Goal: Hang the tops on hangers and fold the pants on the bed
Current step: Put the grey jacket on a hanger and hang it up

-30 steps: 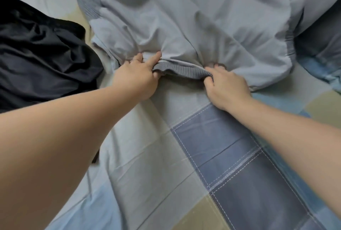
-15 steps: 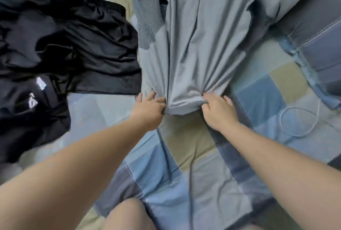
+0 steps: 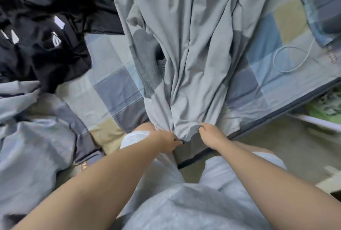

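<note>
Right hand point(image 3: 212, 135) curls its fingers over the pants' point(image 3: 193, 45) ribbed cuff. Left hand point(image 3: 167, 142) seems to pinch the cuff just beside it, though blur hides its fingertips. The pants lie stretched lengthwise on the bed point(image 3: 114, 85), cuffs at its near edge. Black clothes point(image 3: 46, 35) are heaped at the bed's far left, and a cable point(image 3: 287, 59) loops on its right.

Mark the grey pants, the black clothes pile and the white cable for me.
grey pants point(image 3: 199, 54): head view, middle of the spread fabric.
black clothes pile point(image 3: 46, 48): head view, dark folds near its middle.
white cable point(image 3: 274, 59): head view, left edge of its loop.
</note>
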Demonstrator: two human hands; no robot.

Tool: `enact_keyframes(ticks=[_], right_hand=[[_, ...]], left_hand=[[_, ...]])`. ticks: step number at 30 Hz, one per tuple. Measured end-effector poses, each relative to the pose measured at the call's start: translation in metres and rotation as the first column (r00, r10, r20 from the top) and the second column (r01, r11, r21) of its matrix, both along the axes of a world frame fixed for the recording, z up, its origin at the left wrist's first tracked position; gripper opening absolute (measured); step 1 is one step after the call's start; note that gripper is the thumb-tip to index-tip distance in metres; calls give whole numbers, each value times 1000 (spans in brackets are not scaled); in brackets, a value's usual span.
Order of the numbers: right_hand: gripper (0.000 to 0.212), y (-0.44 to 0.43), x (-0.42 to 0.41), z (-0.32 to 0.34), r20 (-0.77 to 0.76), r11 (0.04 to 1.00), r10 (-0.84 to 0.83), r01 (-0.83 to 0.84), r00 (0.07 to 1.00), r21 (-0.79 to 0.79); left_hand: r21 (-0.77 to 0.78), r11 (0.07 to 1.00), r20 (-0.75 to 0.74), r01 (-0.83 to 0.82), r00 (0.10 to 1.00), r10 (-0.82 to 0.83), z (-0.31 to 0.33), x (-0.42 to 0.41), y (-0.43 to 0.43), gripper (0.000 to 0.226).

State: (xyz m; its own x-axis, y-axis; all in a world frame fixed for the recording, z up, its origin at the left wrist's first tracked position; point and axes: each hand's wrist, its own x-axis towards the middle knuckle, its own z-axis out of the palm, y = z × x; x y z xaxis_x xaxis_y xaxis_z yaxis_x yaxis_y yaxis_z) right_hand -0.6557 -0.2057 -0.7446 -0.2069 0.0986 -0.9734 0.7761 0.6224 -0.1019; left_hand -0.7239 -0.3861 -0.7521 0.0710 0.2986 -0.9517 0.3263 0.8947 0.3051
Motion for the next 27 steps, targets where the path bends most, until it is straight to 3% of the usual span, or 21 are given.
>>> enact_keyframes(ticks=[3,6,10,14,17,19,21,23,27], right_hand=[[44,16,-31,-4,-63,996,-84,84,994,-12],[39,38,-82,-17,-254,990,-79,107,964,97],[50,72,-177,-33,-492,971,73,51,868,232],[58,102,-273,-47,-559,925,282,-67,780,373],[65,123,-340,-68,-571,859,432,-125,698,496],[73,134,-384,-84,-588,832,475,-116,654,543],[78,141,-418,-103,-613,833,466,-83,638,547],[77,143,-440,-126,-622,847,445,-76,644,527],[61,141,-461,-153,-556,768,548,-111,625,631]], left_hand=[[-13,997,58,-81,995,82,-8,-29,7,57],[143,980,-183,-135,970,161,-24,-91,23,45],[340,937,-571,-76,776,270,-42,-206,61,39],[350,937,-773,6,566,285,-52,-315,95,59],[366,929,-804,-54,485,345,-74,-391,120,76],[321,930,-778,-177,510,366,-99,-424,129,82],[226,939,-760,-258,556,336,-130,-431,132,69],[189,930,-776,-315,532,338,-156,-433,129,60],[274,901,-710,-336,561,425,-168,-454,116,60]])
